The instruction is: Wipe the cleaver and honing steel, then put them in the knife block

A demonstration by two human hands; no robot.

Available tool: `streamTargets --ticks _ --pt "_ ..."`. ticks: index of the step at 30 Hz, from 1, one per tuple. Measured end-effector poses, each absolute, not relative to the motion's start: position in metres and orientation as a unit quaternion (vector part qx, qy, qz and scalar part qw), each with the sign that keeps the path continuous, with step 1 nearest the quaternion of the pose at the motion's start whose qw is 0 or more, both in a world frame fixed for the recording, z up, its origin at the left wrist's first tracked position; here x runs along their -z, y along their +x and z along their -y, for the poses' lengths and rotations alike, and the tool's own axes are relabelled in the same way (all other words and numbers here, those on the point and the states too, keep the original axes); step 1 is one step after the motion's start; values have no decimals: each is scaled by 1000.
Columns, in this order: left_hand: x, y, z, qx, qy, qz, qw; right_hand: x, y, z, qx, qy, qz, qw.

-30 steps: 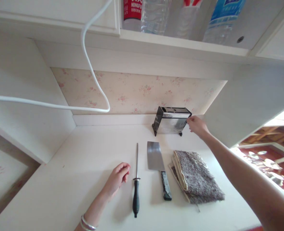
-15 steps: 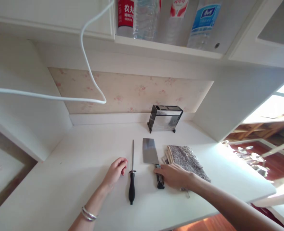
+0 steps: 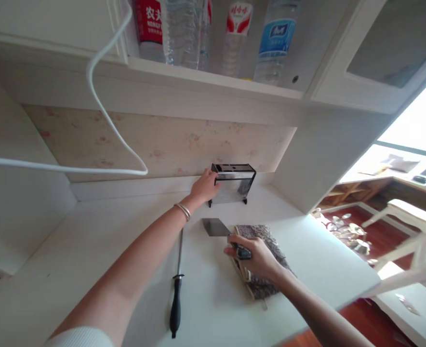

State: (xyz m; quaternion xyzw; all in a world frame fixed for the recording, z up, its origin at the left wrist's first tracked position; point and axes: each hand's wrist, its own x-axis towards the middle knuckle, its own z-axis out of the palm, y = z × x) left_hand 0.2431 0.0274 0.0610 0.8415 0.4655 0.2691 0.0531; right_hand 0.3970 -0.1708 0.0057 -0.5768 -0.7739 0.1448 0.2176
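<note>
My right hand [image 3: 254, 253] is closed around the black handle of a cleaver [image 3: 216, 227], whose broad steel blade points left, tilted above the counter. Behind it, my left hand [image 3: 205, 185] grips the left end of a black and silver knife block [image 3: 233, 185]. The block has slots in its top and stands near the back wall. Below my left forearm lies a honing steel [image 3: 176, 303] with a black handle; the forearm hides its tip. A folded grey-brown towel [image 3: 265, 233] rests under and beside my right hand, which partly covers it.
Overhead, an open cabinet shelf [image 3: 213, 79] holds several plastic bottles [image 3: 276, 41]. A white cable [image 3: 106, 113] hangs across the upper left. The white counter [image 3: 325, 279] ends at the right, with a white chair [image 3: 411, 217] beyond.
My right hand has lifted the cleaver off the counter and turned its blade leftward. My left hand has reached forward from beside the honing steel to the knife block. The view has shifted right.
</note>
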Motion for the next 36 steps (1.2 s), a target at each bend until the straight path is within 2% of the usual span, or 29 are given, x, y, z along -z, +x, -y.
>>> streamTargets --ticks 3,6,14,19,27,36 --pt "-62 263 -45 -253 846 -469 19 -22 419 171 -215 -628 648 374" --pt "-61 270 -54 -251 848 -467 10 -46 447 172 -270 -659 533 457" --pt "-67 270 -67 -232 855 -464 5 -130 510 141 -104 -622 478 611" --pt "-69 271 -66 -226 849 -477 19 -167 530 106 -90 -544 440 709" --pt "-72 253 -82 -236 806 -542 42 -189 526 82 -156 -556 408 707" --pt "-68 216 -58 -244 819 -519 40 -196 503 63 -221 -567 461 646"
